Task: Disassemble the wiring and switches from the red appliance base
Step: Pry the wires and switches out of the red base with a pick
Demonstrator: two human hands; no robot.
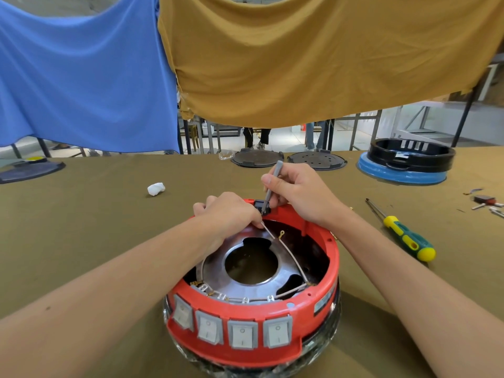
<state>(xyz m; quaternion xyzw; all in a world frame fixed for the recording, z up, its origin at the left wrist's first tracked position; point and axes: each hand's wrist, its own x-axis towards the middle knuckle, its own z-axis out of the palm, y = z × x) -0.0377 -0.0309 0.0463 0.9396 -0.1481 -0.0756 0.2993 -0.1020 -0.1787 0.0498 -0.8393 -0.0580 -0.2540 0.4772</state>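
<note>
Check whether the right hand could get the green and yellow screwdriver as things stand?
Probably not yet: the right hand grips a thin grey tool. The screwdriver lies unobstructed on the table beside that forearm.

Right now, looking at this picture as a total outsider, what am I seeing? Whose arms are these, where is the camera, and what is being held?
There is no robot here. The one picture comes from a camera worn on a person's head, looking down at their own two hands. On the olive-covered table stands a red appliance base with four grey rocker switches on its front. The right hand grips a thin grey tool, its tip at a black part on the far rim. The left hand pinches a pale wire running across the inside. To the right lies a green and yellow screwdriver; a white wad lies further back.
</note>
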